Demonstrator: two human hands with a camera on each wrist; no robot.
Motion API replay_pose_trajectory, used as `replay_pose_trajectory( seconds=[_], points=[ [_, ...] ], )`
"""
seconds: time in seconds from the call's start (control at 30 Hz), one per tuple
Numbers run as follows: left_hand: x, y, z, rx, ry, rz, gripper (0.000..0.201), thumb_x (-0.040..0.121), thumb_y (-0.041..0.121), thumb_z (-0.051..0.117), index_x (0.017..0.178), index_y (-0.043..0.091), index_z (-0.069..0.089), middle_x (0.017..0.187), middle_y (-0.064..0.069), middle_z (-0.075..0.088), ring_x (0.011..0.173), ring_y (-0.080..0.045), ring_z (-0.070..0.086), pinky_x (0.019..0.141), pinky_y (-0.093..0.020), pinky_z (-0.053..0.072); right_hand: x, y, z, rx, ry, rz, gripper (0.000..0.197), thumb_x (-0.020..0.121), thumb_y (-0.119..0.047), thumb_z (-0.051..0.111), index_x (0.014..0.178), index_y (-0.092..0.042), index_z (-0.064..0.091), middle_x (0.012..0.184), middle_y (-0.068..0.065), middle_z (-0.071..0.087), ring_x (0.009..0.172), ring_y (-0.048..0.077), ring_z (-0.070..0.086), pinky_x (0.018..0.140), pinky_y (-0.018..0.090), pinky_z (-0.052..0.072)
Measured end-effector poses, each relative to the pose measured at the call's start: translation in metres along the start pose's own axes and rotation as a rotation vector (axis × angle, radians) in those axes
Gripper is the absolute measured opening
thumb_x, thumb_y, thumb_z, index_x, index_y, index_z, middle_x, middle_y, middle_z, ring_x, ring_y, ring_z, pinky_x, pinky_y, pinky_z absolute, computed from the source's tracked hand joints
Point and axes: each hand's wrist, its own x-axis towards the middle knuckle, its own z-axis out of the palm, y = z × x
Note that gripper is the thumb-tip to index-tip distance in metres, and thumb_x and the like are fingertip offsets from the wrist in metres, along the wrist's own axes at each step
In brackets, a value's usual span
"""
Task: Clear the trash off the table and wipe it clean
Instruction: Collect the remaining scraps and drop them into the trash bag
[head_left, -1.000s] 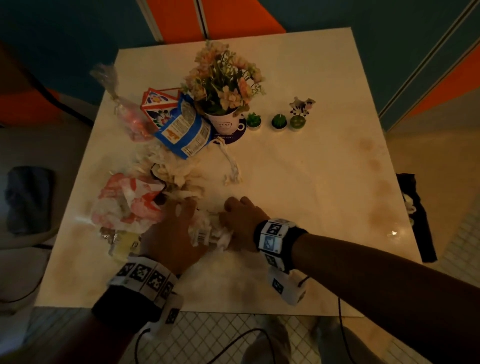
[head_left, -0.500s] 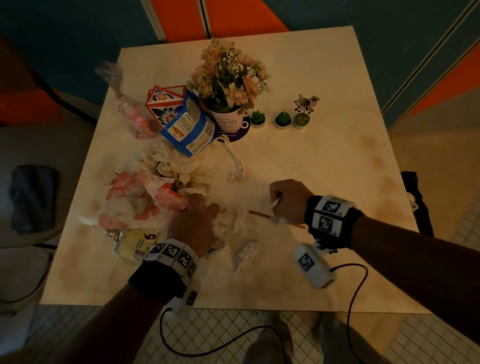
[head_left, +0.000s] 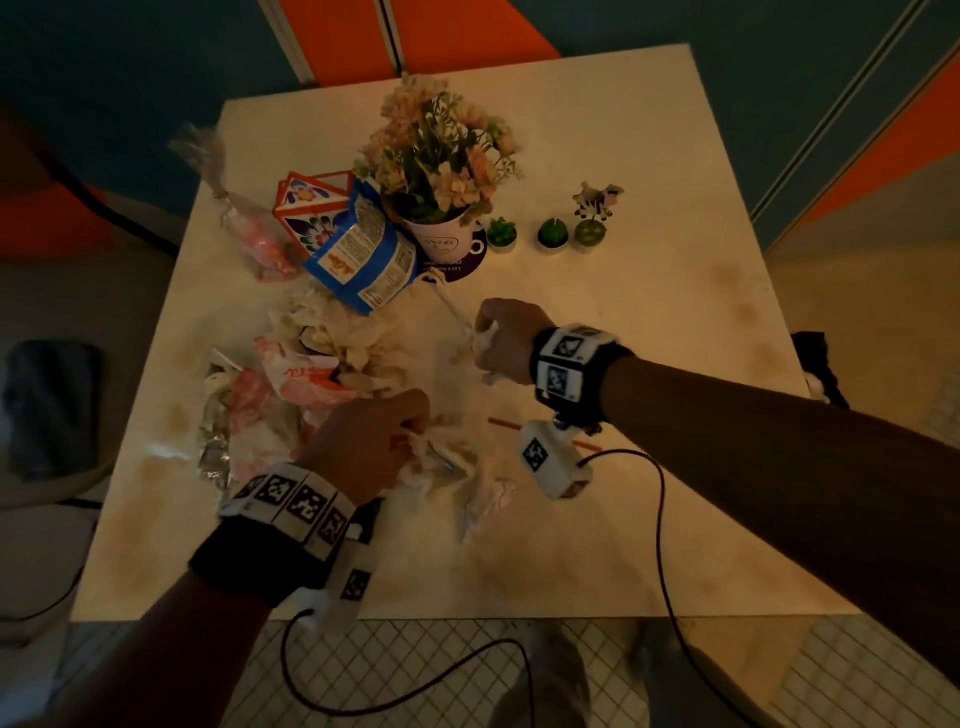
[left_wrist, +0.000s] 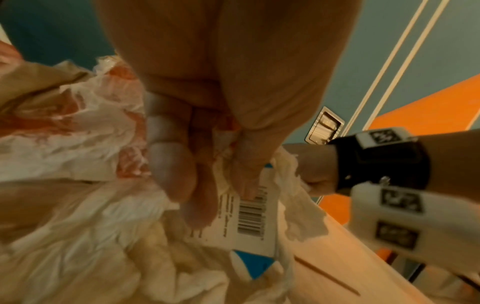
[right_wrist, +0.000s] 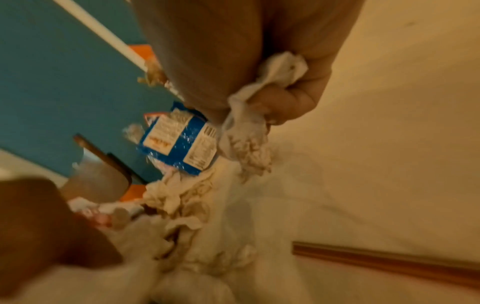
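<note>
In the head view, the pale square counter (head_left: 623, 467) carried a heap of trash on its left half: crumpled white tissue paper (head_left: 332, 338), an orange-and-white plastic wrapper (head_left: 301, 384) and a blue-and-white snack bag (head_left: 363, 260) leaning beside the white mug of artificial flowers (head_left: 441, 239). The left hand (head_left: 363, 441) was curled down into the near edge of the heap, and the right hand (head_left: 506, 340) was clenched round a twisted white tissue strand (head_left: 457, 312) running towards the mug. A thin red stick (head_left: 504, 423) lay loose on the counter between the two wrists.

In the left wrist view, the fingers (left_wrist: 179, 181) were seen pinching crumpled paper above a white printed packet with a barcode (left_wrist: 249, 218), with tissue bunched all round it.

In the right wrist view, the tissue was seen wadded tight in the fist (right_wrist: 280, 82), its tail trailing down towards the heap just beside the snack bag (right_wrist: 179, 142).

Gathering was judged to be the step in hand. It would be done well if the strand were drawn in to the heap before lifting, so that the mug was not tugged if the far end was caught, which could not be told. The loose scraps were best compacted between both hands, and the red stick collected too, before any wiping was begun.
</note>
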Motion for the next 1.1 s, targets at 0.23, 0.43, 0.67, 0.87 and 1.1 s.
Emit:
replay_pose_trajectory(
  seconds=[0.23,0.43,0.67,0.87,1.1],
  points=[
    [-0.004,0.009,-0.009,-0.219,0.041,-0.040,0.028,0.090,0.000,0.053,0.083,0.025,0.043,0.078,-0.006,0.060,0.051,-0.023,0.066,0.045,-0.042,0.055,0.029,-0.007,0.016,-0.119,-0.056,-0.087,0.076,0.076,-0.030,0.078,0.138,-0.014,0.037,0.129,0.014,0.054,0.114,0.034,0.056,0.087,0.036,0.045],
    [-0.005,0.013,-0.026,-0.517,0.139,-0.079,0.026,0.095,0.012,0.052,0.081,0.024,0.034,0.078,-0.007,0.053,0.048,-0.041,0.062,0.041,-0.043,0.049,0.036,-0.002,0.014,-0.360,-0.057,-0.069,0.045,0.091,-0.022,0.058,0.131,-0.004,0.050,0.140,0.016,0.045,0.127,0.033,0.045,0.101,0.036,0.038],
    [0.004,0.033,-0.043,-0.613,0.172,-0.122,0.008,0.099,0.021,0.044,0.093,0.020,0.038,0.058,0.001,0.056,0.036,-0.027,0.056,0.030,-0.023,0.039,0.022,0.012,-0.003,-0.271,0.013,-0.058,0.024,0.085,-0.018,0.063,0.108,-0.015,0.058,0.127,0.016,0.055,0.115,0.030,0.052,0.090,0.034,0.043],
    [0.013,0.046,-0.051,-0.574,0.251,-0.036,0.010,0.099,0.020,0.045,0.091,0.017,0.040,0.045,-0.005,0.054,0.030,-0.028,0.046,0.034,-0.026,0.037,-0.013,0.029,-0.037,0.138,0.087,0.094,0.020,0.084,-0.013,0.064,0.104,-0.010,0.064,0.098,0.009,0.058,0.084,0.026,0.054,0.068,0.028,0.042],
    [0.019,0.079,-0.063,-0.621,0.264,0.023,0.013,0.099,0.027,0.045,0.095,0.015,0.041,0.054,-0.013,0.059,0.031,-0.026,0.048,0.034,-0.028,0.041,-0.067,0.038,-0.076,0.208,0.150,0.113,0.021,0.087,-0.009,0.055,0.067,-0.015,0.056,0.066,0.001,0.051,0.055,0.015,0.043,0.051,0.026,0.035]
  ],
)
